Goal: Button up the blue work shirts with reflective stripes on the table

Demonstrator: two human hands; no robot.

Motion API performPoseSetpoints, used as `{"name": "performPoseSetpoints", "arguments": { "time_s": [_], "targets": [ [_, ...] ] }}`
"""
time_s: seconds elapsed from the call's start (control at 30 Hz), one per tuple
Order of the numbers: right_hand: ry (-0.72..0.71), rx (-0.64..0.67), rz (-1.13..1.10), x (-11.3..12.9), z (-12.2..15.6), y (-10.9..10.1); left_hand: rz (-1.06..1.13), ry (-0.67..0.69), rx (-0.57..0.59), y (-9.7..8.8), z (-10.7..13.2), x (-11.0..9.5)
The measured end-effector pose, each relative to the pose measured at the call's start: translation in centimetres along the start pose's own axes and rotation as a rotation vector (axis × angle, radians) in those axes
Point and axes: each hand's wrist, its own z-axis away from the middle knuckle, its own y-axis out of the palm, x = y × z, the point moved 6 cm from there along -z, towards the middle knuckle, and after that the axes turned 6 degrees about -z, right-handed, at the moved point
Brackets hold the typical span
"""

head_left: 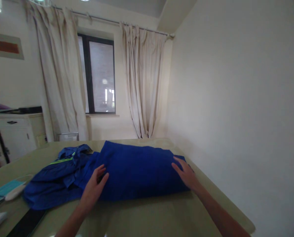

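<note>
A blue garment [137,171] lies on the table [142,217], its right part folded into a flat rectangle and its left part rumpled, with a thin yellow-green stripe [61,161]. My left hand [94,187] rests on the fold's left edge, fingers stretched out and slightly curled, thumb apart. Over at the folded cloth's right end my right hand [186,174] lies flat, fingers extended and pressed on the fabric. Neither hand grips anything.
A light-blue face mask [2,192] and a white object [15,193] lie at the table's left edge, with a dark flat item [27,223] near the front. A white cabinet [13,135] stands at left. A curtained window [99,75] is behind; a wall at right.
</note>
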Motion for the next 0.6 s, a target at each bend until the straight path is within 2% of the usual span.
{"name": "performPoseSetpoints", "arguments": {
  "time_s": [0.1, 0.17, 0.23, 0.3, 0.4, 0.47, 0.6],
  "targets": [
    [0.032, 0.1, 0.381, -5.0, 4.8, 1.3, -0.471, 0.098, -0.041, -0.2, 2.5, 5.3],
    [0.036, 0.169, 0.517, -7.4, 6.9, 1.7, -0.685, 0.067, -0.098, -0.9, 4.0, 7.1],
    [0.024, 0.186, 0.567, -8.3, 7.6, 1.6, -0.801, -0.006, -0.119, -1.6, 4.5, 7.9],
    [0.022, 0.181, 0.568, -8.3, 7.5, 1.1, -0.801, -0.025, -0.079, -2.1, 4.3, 8.0],
    [0.006, 0.187, 0.533, -7.4, 7.1, 0.2, -0.662, 0.01, 0.006, -2.7, 3.8, 8.3],
    [-0.012, 0.194, 0.506, -6.9, 7.4, -0.6, -0.562, -0.035, 0.063, -3.5, 4.1, 9.1],
    [-0.032, 0.238, 0.472, -6.9, 8.5, -3.1, -0.407, -0.17, 0.259, -5.3, 5.8, 10.6]
  ]
}}
